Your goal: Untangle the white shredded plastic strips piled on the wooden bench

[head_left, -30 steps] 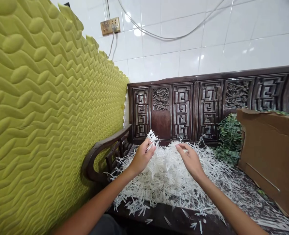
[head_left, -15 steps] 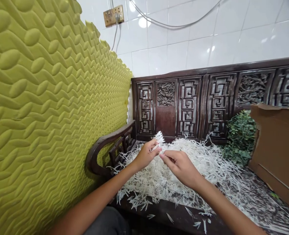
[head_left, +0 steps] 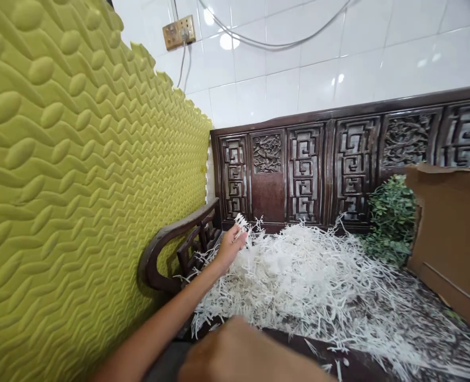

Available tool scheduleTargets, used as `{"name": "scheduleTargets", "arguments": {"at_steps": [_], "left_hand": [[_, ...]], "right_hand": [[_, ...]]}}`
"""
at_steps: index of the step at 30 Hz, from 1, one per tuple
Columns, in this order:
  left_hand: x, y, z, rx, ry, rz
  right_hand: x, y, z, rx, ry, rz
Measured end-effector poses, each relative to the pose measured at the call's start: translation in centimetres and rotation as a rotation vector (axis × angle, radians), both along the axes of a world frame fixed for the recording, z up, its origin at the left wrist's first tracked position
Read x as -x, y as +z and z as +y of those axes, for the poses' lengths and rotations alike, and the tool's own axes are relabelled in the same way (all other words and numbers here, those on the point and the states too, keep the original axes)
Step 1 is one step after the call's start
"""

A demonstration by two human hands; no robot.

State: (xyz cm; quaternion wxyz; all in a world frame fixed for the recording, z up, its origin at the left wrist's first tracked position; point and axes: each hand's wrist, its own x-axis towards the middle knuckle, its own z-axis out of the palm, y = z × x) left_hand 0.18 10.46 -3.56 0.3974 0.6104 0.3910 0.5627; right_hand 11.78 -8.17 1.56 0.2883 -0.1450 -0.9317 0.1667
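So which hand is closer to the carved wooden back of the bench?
Left. The left hand, holding white sprigs, is at the white pile, near the carved back. The right hand is blurred, low in the picture, farther from it on the person's side.

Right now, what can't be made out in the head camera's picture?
Head view:
- Whether the right hand holds anything: it is blurred and its fingers are out of sight.
- How many white sprigs the left hand holds: too small, bunched, partly behind the fingers.
- The bench seat under the white pile: covered.
- The full cardboard: cut off by the right edge.
- Part of the green foliage: behind the cardboard.
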Motion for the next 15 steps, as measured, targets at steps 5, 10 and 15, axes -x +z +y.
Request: {"name": "scheduleTargets", "arguments": {"at_steps": [5,10,15], "left_hand": [[-0.2,0.7,-1.4,-0.105,-0.058,0.092],[-0.1,1.2,-2.5,-0.165,-0.083,0.249],[-0.9,1.7,-4.0,-0.197,-0.177,0.449]], "right_hand": [[-5.1,0.0,8.2,0.243,-0.458,0.349],[-8.1,-1.9,12.8,0.521,-0.876,0.695],[-7.4,-4.3,12.9,0.679,-0.695,0.481]]}}
